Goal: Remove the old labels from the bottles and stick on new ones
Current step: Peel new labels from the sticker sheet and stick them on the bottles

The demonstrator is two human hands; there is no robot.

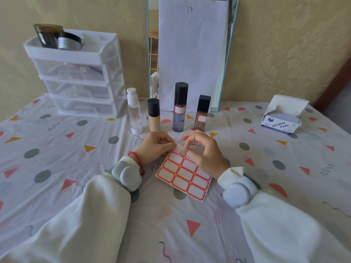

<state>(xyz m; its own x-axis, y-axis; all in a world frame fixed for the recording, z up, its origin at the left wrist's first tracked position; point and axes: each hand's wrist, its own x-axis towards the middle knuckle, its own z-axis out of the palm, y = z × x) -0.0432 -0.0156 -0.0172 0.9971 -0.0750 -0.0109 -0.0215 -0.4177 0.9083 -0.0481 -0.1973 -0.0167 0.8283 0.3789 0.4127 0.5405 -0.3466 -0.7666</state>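
Background, non-task items only. Counter (57, 141) covered by a white cloth printed with triangles, dots and squiggles. Back left: white three-drawer plastic organizer (76, 76), with two dark jars (57, 37) standing in its top tray (labels unreadable). Back centre: blue-framed mirror (191, 54) against the patterned wall, mostly covered by a white paper sheet (191, 59) with a handwritten mark near its top. Right: opened box (283, 116) printed "Alcohol Pads".

Red-bordered label sheet (185, 174) flat on table; four bottles (180, 107) upright behind.
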